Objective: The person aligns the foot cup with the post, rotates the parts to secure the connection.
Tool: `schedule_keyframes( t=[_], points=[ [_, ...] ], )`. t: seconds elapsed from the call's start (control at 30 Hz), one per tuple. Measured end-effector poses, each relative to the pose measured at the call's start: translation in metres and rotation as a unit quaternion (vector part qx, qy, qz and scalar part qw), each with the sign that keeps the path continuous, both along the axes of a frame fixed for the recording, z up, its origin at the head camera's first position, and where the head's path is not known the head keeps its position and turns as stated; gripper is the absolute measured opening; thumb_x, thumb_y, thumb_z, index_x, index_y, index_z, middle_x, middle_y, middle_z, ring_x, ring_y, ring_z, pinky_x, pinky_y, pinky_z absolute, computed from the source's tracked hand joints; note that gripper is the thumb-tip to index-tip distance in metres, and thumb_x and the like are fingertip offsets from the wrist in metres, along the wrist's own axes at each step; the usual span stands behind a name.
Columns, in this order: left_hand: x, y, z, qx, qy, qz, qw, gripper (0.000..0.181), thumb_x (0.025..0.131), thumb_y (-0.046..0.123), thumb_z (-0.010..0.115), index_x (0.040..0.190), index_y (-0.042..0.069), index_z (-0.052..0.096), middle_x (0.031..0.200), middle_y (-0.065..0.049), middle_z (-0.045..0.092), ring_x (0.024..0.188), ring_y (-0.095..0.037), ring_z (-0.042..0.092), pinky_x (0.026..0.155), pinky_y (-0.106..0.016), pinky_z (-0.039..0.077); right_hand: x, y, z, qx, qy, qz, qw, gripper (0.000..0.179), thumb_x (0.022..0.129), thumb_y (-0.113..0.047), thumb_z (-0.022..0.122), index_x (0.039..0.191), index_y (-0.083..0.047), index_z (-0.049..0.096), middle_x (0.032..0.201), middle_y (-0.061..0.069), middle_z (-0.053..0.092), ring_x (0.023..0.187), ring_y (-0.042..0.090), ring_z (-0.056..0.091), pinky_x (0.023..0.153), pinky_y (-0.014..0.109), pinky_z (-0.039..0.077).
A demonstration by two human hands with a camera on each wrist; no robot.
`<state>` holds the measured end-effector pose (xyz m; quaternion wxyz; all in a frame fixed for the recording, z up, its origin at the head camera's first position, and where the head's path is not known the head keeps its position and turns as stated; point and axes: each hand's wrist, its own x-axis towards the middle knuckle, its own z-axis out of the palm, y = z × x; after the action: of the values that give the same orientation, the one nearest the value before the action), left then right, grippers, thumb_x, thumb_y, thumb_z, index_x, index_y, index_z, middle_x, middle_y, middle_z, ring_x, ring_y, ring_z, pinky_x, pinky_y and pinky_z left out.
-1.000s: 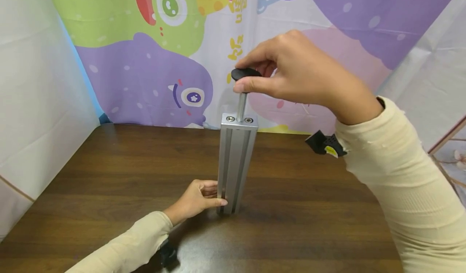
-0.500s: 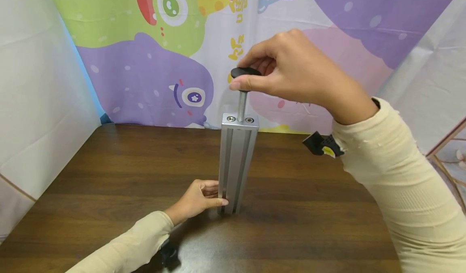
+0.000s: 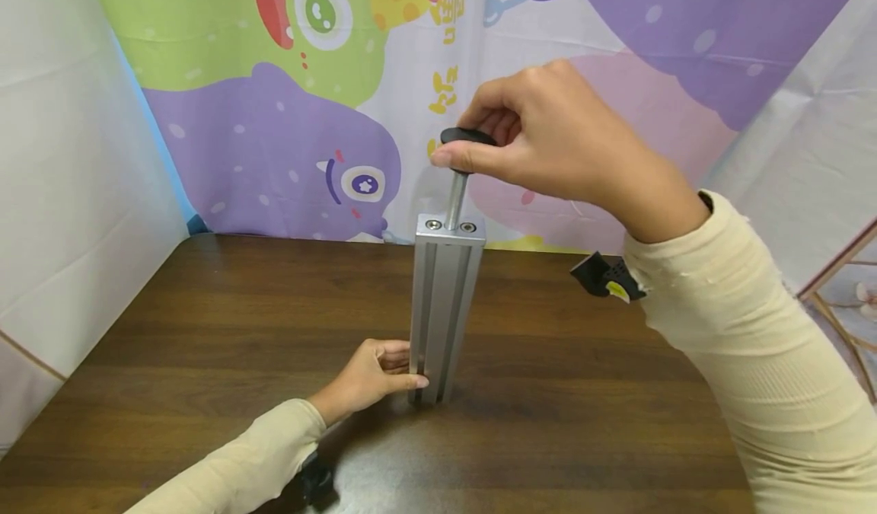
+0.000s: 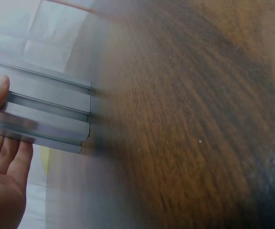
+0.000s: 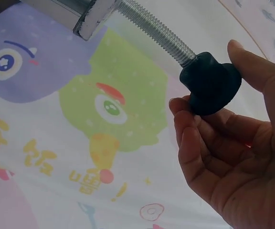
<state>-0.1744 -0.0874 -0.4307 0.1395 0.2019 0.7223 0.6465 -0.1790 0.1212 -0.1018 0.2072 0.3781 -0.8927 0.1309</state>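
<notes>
An aluminium profile [image 3: 444, 308] with long grooves stands upright on the brown wooden table. Its top carries an end plate [image 3: 451, 229] with a bolt head on either side of the centre. From the middle of that plate rises the threaded rod of a levelling foot [image 5: 209, 82], whose black round base is uppermost. My right hand [image 3: 548, 133] pinches the black base between thumb and fingers. Low on the profile, my left hand [image 3: 370, 377] grips its left side, thumb on the front face and fingers behind. The left wrist view shows the profile's lower end [image 4: 82, 119] at the table.
The wooden table [image 3: 240, 308] spreads around the profile. Behind it hangs a cartoon-printed curtain [image 3: 274, 141], and pale cloth panels [image 3: 55, 156] close off both sides. A black wrist camera [image 3: 608, 276] sticks out from the right sleeve.
My right thumb has slid left along the black base's rim, and my fingers behind it have shifted right. The base leans slightly further right. My left hand and the profile keep their places.
</notes>
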Motion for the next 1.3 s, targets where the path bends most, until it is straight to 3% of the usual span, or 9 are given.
schedule_keyframes(
  t=[0.23,0.43,0.57,0.73,0.8,0.97,1.07,1.2,1.3],
  points=[
    [-0.001,0.000,-0.001,-0.009,0.007,0.003,0.9999,0.047,0.080,0.012,0.079,0.118,-0.009,0.062,0.108,-0.019,0.069,0.110,-0.030,0.062,0.095,-0.035,0.051,-0.001,0.004,-0.001,0.013,0.008,0.022,0.9996,0.029,0.089,-0.038,0.067,0.090,-0.010,0.072,0.075,-0.004,0.069,0.063,0.006,0.058,0.064,0.022,0.047],
    [-0.001,0.000,-0.002,-0.002,0.002,0.002,1.0000,0.047,0.080,0.011,0.079,0.118,-0.009,0.062,0.106,-0.019,0.070,0.108,-0.030,0.064,0.094,-0.032,0.051,-0.002,0.008,0.000,0.025,-0.008,0.040,0.9989,0.030,0.091,-0.033,0.067,0.106,-0.008,0.071,0.087,-0.001,0.071,0.071,0.008,0.064,0.069,0.023,0.052],
    [-0.002,0.000,-0.002,0.001,0.000,0.001,1.0000,0.046,0.080,0.010,0.079,0.118,-0.009,0.062,0.106,-0.020,0.069,0.108,-0.030,0.064,0.094,-0.032,0.051,-0.007,0.011,0.001,0.023,-0.029,0.095,0.9947,0.030,0.092,-0.023,0.067,0.118,-0.008,0.067,0.106,0.000,0.071,0.085,0.007,0.066,0.074,0.021,0.055],
    [-0.003,0.001,-0.002,0.004,0.003,0.002,1.0000,0.047,0.079,0.010,0.079,0.118,-0.009,0.062,0.107,-0.020,0.069,0.108,-0.030,0.064,0.094,-0.031,0.051,-0.012,0.018,0.007,0.046,-0.088,0.168,0.9808,0.032,0.095,-0.011,0.060,0.127,-0.010,0.062,0.122,-0.003,0.065,0.104,0.003,0.060,0.086,0.023,0.053],
    [-0.003,0.001,-0.002,0.004,0.004,0.002,1.0000,0.046,0.079,0.010,0.079,0.118,-0.009,0.062,0.107,-0.020,0.069,0.108,-0.030,0.064,0.094,-0.031,0.051,-0.013,0.020,0.010,0.064,-0.105,0.174,0.9770,0.036,0.096,-0.007,0.058,0.131,-0.011,0.059,0.123,-0.003,0.064,0.099,0.002,0.060,0.084,0.022,0.053],
    [-0.002,0.002,-0.003,0.006,0.001,-0.001,1.0000,0.046,0.080,0.010,0.079,0.118,-0.010,0.062,0.107,-0.020,0.069,0.108,-0.030,0.063,0.093,-0.031,0.051,-0.014,0.022,0.013,0.095,-0.095,0.167,0.9768,0.040,0.095,-0.005,0.059,0.134,-0.011,0.057,0.116,-0.002,0.063,0.077,0.004,0.057,0.064,0.019,0.049],
    [-0.002,0.003,-0.003,0.005,0.003,0.001,1.0000,0.047,0.080,0.011,0.079,0.118,-0.009,0.062,0.107,-0.020,0.069,0.108,-0.030,0.063,0.093,-0.031,0.051,-0.012,0.019,0.013,0.089,-0.086,0.148,0.9813,0.036,0.093,-0.011,0.064,0.129,-0.009,0.061,0.112,-0.001,0.064,0.079,0.005,0.057,0.068,0.019,0.050],
    [-0.002,0.003,-0.003,0.003,0.005,0.004,1.0000,0.046,0.080,0.011,0.079,0.118,-0.009,0.062,0.107,-0.020,0.069,0.108,-0.030,0.063,0.093,-0.030,0.051,-0.003,0.009,0.011,0.029,-0.072,0.072,0.9944,0.029,0.084,-0.029,0.076,0.105,-0.009,0.073,0.089,-0.002,0.068,0.077,0.005,0.058,0.071,0.018,0.050],
    [-0.002,0.002,-0.002,0.003,0.007,0.005,1.0000,0.046,0.080,0.010,0.079,0.118,-0.009,0.062,0.107,-0.020,0.069,0.108,-0.030,0.063,0.093,-0.030,0.052,0.005,0.000,0.007,-0.020,-0.047,-0.003,0.9987,0.031,0.078,-0.043,0.079,0.083,-0.013,0.073,0.069,-0.003,0.065,0.061,0.008,0.055,0.059,0.020,0.046]
  ],
)
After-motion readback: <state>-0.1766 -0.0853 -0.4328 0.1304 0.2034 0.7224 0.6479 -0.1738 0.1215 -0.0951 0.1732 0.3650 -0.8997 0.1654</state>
